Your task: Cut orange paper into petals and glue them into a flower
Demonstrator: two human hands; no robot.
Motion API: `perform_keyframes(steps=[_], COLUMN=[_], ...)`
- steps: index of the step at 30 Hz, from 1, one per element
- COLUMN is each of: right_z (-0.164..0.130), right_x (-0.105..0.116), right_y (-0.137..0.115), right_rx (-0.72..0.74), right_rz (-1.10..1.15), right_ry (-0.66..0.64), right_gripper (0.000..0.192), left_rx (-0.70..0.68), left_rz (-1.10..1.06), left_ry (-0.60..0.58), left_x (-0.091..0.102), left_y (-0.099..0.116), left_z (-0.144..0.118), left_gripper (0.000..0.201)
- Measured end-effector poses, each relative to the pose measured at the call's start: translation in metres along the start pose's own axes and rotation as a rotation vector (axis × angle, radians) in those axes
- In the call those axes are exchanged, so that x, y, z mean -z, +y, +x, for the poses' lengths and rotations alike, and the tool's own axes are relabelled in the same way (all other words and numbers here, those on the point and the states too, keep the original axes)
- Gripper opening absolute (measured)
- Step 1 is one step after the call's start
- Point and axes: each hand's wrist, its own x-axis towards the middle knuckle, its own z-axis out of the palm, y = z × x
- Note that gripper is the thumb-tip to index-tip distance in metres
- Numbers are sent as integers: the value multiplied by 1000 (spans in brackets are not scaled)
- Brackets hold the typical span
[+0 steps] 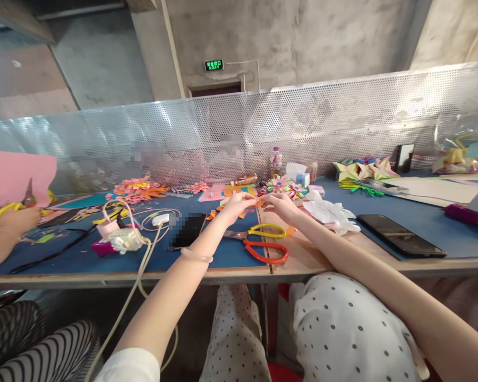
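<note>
Over the middle of the table, my left hand [237, 207] and my right hand [281, 206] meet at the fingertips. A small orange paper piece [259, 203] shows between them, pinched by the fingers of both hands; its exact shape is partly hidden. Just below my hands lie open scissors [266, 253] with one yellow and one red handle. Orange paper scraps [212, 214] are scattered beside my left hand. Crumpled white tissue [330, 213] rests to the right of my right hand. Behind them stands a multicoloured paper flower [281, 185].
A black phone [400, 236] lies at right, another phone [189, 231] left of my forearm. Chargers and cables [127, 240] clutter the left. A co-worker's hand [22, 222] holds scissors by pink paper [19, 178]. A bottle [276, 163] stands before the perforated metal screen [322, 119].
</note>
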Motion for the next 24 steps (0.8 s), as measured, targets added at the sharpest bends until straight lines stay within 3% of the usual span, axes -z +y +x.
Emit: perform_keyframes(steps=[16, 24], right_z=[1, -1], right_x=[0, 0], right_y=[2, -1], right_rx=[-24, 12], right_rz=[-45, -167], right_ry=[8, -24], right_gripper=[19, 21], left_rx=[-70, -106], left_rz=[132, 218], left_ry=[12, 134], left_x=[-5, -3], left_y=[2, -1], left_z=[-1, 2], left_gripper=[16, 24])
